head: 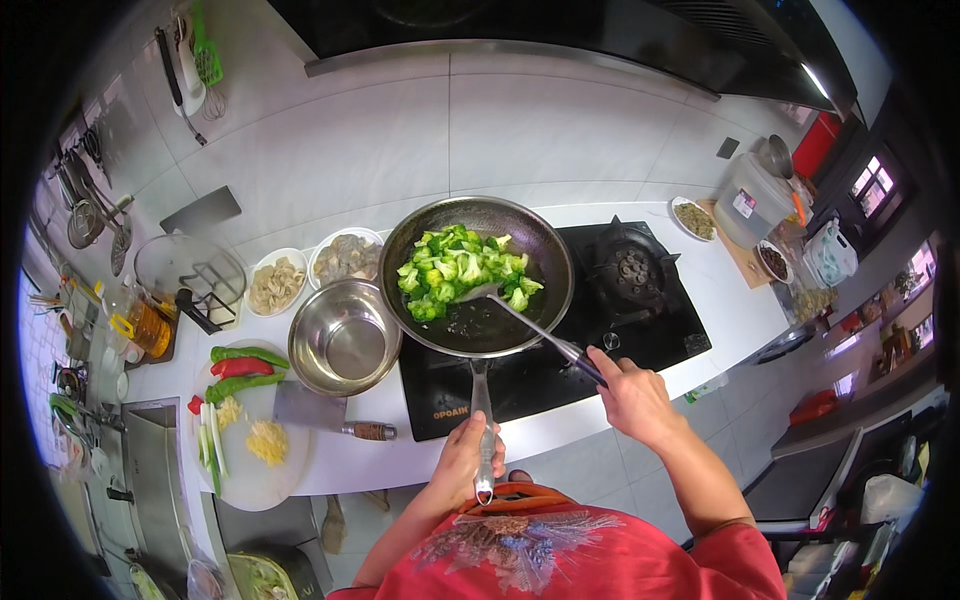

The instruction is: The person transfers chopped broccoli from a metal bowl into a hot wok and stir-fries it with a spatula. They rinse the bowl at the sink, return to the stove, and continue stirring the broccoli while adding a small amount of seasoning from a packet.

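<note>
A frying pan (480,334) sits over the left part of the black gas cooktop (525,397). Chopped broccoli (457,266) is heaped in it. My left hand (469,457) is closed around the pan's handle. In my right hand (630,390) is the dark grip of a metal spatula (536,328), whose blade rests among the broccoli. An empty steel bowl (345,337) stands left of the pan, with a plate of shrimp (346,256) and a plate of sliced mushrooms (277,286) behind it.
A cleaver (315,409) lies partly over the round cutting board (259,480), which holds green and red peppers (244,367), scallions and minced pieces (267,442). Far left are a glass lid (187,270), an oil bottle (150,334) and the sink (154,450). The bare right burner (636,270) adjoins the pan.
</note>
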Demonstrator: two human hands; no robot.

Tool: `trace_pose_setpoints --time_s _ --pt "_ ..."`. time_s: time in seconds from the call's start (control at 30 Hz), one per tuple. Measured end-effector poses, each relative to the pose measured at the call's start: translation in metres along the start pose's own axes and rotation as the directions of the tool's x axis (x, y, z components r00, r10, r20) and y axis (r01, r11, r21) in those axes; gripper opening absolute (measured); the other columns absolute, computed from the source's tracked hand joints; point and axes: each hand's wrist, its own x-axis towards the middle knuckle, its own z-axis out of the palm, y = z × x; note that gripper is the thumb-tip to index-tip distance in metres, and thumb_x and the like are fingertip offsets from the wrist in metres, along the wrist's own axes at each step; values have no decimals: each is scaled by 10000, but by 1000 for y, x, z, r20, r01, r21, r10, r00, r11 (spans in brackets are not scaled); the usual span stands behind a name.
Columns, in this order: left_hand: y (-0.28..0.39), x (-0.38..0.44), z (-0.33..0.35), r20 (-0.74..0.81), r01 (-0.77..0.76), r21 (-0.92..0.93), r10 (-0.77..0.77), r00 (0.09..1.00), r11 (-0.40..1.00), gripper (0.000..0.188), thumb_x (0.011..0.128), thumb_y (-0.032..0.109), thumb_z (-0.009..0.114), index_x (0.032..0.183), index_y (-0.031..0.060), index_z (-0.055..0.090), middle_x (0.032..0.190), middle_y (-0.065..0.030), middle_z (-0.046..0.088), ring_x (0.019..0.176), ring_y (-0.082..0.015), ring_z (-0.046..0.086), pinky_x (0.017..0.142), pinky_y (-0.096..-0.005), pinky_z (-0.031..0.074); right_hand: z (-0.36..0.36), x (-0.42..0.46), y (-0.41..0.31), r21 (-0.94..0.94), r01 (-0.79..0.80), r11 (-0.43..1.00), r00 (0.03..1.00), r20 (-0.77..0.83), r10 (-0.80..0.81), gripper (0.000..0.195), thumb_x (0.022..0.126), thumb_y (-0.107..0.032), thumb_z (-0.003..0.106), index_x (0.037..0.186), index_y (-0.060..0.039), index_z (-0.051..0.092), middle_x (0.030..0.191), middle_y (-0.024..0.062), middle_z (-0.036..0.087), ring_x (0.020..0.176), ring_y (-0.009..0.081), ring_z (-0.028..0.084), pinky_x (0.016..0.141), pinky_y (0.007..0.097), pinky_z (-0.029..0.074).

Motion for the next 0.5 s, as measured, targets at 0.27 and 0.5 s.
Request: trace_pose_setpoints --time_s 0.27,0.5 --pt "-2 0 -5 -39 -19 7 20 999 1000 378 934 400 457 917 24 487 685 -88 526 497 -161 481 454 -293 411 -28 2 0 502 -62 863 995 -36 92 463 756 -48 613 1207 -9 515 927 231 623 749 332 631 681 344 486" --pt "1 -4 6 -33 -14 12 14 999 1000 370 935 394 459 904 26 491 683 -82 527 500 -156 482 458 -289 412 28 42 -8 37 91 995 976 -201 -82 470 764 -119 628 1213 -67 496 753 168 592 595 353 599 554 425 494"
